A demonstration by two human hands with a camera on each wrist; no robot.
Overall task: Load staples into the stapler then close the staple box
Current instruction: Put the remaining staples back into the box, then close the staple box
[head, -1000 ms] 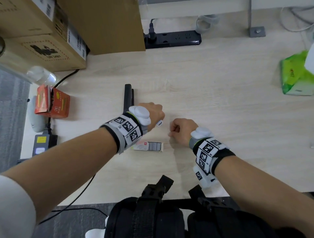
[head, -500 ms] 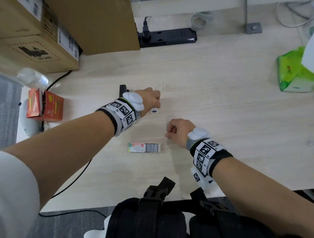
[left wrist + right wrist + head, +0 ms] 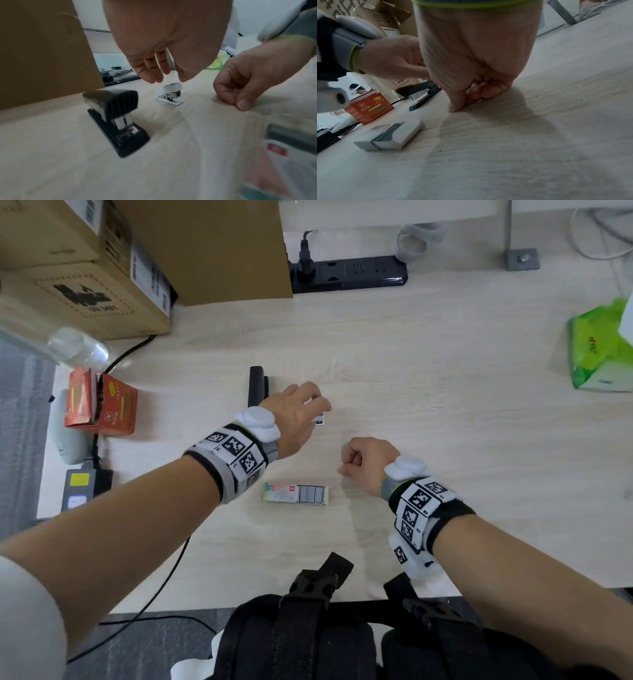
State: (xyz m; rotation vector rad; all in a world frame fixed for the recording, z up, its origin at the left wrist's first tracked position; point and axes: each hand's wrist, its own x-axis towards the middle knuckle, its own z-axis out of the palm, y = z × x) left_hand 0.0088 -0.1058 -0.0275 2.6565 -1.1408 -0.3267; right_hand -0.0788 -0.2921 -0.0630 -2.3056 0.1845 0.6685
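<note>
Here the desk (image 3: 445,371) carries everything, and the staple box (image 3: 296,494), lying near its front edge, serves as landmark. Beyond the box and slightly left stands a black stapler (image 3: 116,120), shut and untouched. Beyond the box and a little right sits a small white stapler (image 3: 170,93), also closed as far as the left wrist view shows. The left hand (image 3: 294,416) hovers just above that small stapler, its fingers (image 3: 149,73) loosely spread and holding nothing. The right hand (image 3: 368,463) rests on the desk just right of the box, its fingers (image 3: 486,92) curled into a tight pinch; whether a strip of staples sits in that pinch cannot be told. The box itself has its tray slid out, grey staples showing. So, judging by this, the task is early: no stapler is opened, no staples loaded, and the box remains to be closed.
</note>
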